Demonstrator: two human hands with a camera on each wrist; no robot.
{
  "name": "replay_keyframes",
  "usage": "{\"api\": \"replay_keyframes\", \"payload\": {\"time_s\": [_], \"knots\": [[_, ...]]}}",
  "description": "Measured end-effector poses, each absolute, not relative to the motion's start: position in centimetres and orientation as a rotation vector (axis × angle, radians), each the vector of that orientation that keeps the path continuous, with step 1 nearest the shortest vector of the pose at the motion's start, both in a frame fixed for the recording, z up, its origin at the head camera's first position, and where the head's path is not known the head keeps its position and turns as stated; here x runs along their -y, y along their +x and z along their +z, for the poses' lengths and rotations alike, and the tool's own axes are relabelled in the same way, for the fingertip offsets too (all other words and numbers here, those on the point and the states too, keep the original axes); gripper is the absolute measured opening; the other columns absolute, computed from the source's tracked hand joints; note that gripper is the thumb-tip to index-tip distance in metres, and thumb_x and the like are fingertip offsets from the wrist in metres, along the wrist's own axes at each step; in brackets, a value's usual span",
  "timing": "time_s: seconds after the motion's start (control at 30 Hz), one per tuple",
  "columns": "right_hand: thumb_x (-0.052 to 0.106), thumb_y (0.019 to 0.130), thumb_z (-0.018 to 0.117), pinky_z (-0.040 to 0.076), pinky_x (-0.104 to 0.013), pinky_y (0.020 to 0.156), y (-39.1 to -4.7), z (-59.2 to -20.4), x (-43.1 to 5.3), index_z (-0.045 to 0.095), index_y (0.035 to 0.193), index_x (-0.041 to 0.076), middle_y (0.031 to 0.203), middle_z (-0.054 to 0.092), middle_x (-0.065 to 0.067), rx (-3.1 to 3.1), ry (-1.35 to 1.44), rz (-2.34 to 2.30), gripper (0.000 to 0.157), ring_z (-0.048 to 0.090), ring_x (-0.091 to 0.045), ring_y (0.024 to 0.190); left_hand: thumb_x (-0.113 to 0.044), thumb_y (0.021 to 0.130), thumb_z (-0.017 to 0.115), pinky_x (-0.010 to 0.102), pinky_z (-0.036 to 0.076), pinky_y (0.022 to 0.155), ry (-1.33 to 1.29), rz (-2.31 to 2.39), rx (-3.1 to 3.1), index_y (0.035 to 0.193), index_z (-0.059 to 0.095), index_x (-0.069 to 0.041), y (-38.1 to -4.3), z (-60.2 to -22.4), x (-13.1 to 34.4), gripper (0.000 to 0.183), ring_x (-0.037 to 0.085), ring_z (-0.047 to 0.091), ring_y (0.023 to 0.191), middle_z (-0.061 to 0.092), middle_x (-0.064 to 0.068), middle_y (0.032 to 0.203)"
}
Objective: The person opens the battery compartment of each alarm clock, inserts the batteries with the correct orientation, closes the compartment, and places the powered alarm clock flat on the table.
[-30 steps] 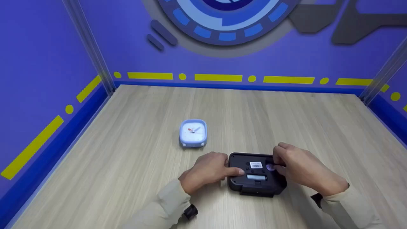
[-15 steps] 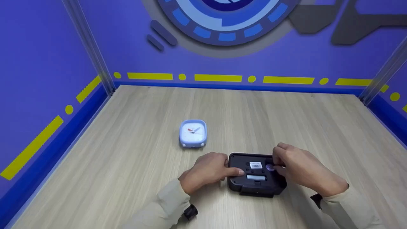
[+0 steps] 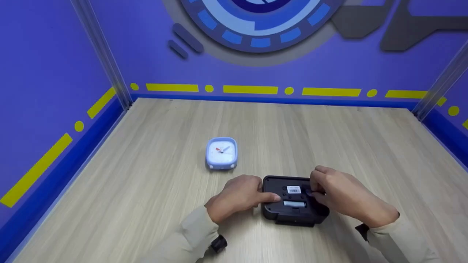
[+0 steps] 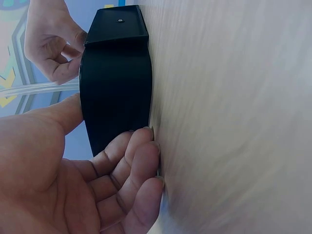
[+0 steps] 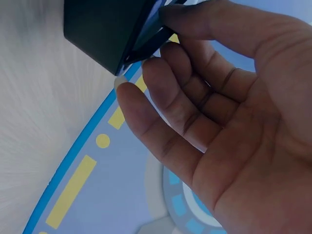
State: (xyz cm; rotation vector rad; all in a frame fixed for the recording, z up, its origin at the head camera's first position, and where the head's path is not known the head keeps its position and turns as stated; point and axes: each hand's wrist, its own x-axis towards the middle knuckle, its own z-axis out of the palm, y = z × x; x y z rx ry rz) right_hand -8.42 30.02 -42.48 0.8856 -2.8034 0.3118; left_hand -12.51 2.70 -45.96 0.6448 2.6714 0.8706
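Note:
A black clock lies back side up on the table, a silvery battery in its open compartment and a white barcode label above that. My left hand holds its left side, thumb on the back and curled fingers along the side wall. At the right edge is my right hand, its thumb and fingers bent over the back. In the right wrist view they pinch a thin black piece at the clock's edge; I cannot tell whether it is loose. A light blue alarm clock stands behind, to the left.
The wooden table is bounded by blue printed panels at the back and sides. Metal posts rise at the back corners. Black wrist straps sit at both sleeves.
My right hand has shifted slightly left over the clock's back, and the purple round spot beside its thumb is now mostly dark. The left hand and both clocks have stayed in place.

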Motion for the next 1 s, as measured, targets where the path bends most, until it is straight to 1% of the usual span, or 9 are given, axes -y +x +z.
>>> {"api": "replay_keyframes", "payload": {"time_s": [0.13,0.37,0.53,0.83,1.0], "knots": [[-0.003,0.079,0.089,0.046,-0.031,0.061,-8.3,-42.6,-29.8,0.056,0.081,0.019,0.083,0.050,0.013,2.798,0.911,0.334,0.039,0.047,-0.004,0.071,-0.060,0.090,0.079,0.028,0.036,0.053,0.647,0.862,-2.672,0.068,0.062,-0.020,-12.5,-45.9,-2.7,0.048,0.009,0.051,0.051,0.058,-0.010,0.053],[0.002,0.083,0.089,0.048,-0.033,0.064,-8.0,-42.4,-29.1,0.058,0.084,0.020,0.086,0.051,0.013,2.870,0.930,0.357,0.035,0.049,-0.006,0.074,-0.060,0.091,0.078,0.028,0.037,0.053,0.641,0.870,-2.656,0.072,0.063,-0.019,-12.5,-45.9,-2.7,0.047,0.009,0.051,0.051,0.059,-0.008,0.056],[0.004,0.084,0.089,0.048,-0.031,0.063,-7.6,-42.3,-28.6,0.058,0.083,0.020,0.085,0.051,0.012,2.868,0.975,0.370,0.034,0.049,-0.005,0.073,-0.060,0.092,0.078,0.028,0.037,0.053,0.637,0.864,-2.652,0.073,0.064,-0.019,-12.5,-45.8,-2.6,0.047,0.010,0.052,0.051,0.060,-0.008,0.057],[0.002,0.080,0.089,0.048,-0.031,0.061,-6.9,-42.4,-27.8,0.058,0.080,0.020,0.083,0.053,0.012,2.815,1.035,0.377,0.035,0.050,-0.005,0.072,-0.060,0.091,0.077,0.028,0.037,0.052,0.639,0.845,-2.654,0.072,0.064,-0.019,-12.6,-45.9,-2.7,0.048,0.009,0.051,0.051,0.060,-0.008,0.056],[0.003,0.080,0.089,0.048,-0.031,0.060,-6.5,-42.6,-27.2,0.059,0.080,0.019,0.084,0.055,0.011,2.816,1.022,0.358,0.034,0.051,-0.005,0.071,-0.059,0.092,0.078,0.028,0.036,0.051,0.647,0.862,-2.649,0.073,0.064,-0.019,-12.6,-46.0,-2.7,0.046,0.009,0.051,0.051,0.060,-0.008,0.056]]}}
